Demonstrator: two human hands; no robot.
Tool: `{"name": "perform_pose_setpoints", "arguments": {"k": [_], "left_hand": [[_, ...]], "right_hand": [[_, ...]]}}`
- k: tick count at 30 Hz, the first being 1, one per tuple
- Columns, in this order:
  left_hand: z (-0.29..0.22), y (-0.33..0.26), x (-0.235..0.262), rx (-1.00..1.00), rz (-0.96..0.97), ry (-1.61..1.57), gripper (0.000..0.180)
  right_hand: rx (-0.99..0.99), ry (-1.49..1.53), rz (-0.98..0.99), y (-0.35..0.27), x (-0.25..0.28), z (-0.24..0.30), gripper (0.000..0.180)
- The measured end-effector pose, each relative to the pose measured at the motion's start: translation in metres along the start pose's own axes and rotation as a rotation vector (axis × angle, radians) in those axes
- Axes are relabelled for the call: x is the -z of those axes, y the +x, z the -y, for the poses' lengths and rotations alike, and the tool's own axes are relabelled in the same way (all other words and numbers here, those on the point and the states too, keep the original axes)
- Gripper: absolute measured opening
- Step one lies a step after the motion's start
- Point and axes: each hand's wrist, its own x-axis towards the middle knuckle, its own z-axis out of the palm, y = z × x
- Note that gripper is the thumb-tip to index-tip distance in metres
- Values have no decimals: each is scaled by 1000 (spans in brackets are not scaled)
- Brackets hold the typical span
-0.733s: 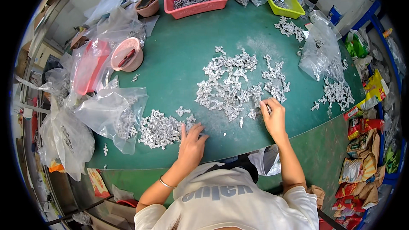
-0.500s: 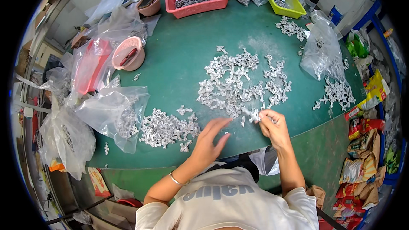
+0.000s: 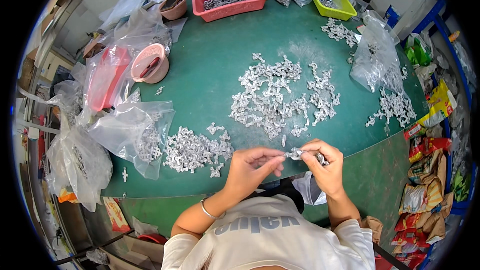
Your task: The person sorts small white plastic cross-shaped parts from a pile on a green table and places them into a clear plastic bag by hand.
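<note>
Over the near edge of the table my right hand [image 3: 324, 166] pinches a small silver-grey metal casting [image 3: 296, 154] between thumb and fingers. More grey metal shows under its curled fingers. My left hand [image 3: 254, 168] meets the casting's left end with thumb and fingertips closed together at it. Just beyond the hands lies a wide, loose heap of similar castings [image 3: 270, 95]. A slim metal piece [image 3: 283, 140] rests on the table between that heap and my hands. Left of my left hand sits a second, denser pile of castings [image 3: 192, 151].
The green tabletop [image 3: 210, 65] carries a red tray of metal parts [image 3: 230, 7] and a yellow-green tray [image 3: 332, 12] at the back. A pink basket [image 3: 151, 65] and clear plastic bags [image 3: 132, 127] crowd the left. Another bag [image 3: 377, 60] and more castings [image 3: 392, 108] lie right.
My left hand has moved right and closed in on the casting's end. My right hand has come slightly down toward me, still holding the casting.
</note>
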Motion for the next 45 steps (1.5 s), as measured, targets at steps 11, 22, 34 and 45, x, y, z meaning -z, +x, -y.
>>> {"name": "perform_pose_setpoints", "arguments": {"k": [11,22,34,45], "left_hand": [[-11,-5,2,297,85,-369,15],[-21,-10,-4,304,131,-319,13],[-28,-15,-9,397,214,-366,13],[-33,-13,-15,444,318,-349,13]], "right_hand": [[-293,598,72,-2,1,-2,12],[-186,540,26,-7,-1,3,13],[-152,486,63,-9,1,11,16],[-215,569,21,-13,0,25,14]]}}
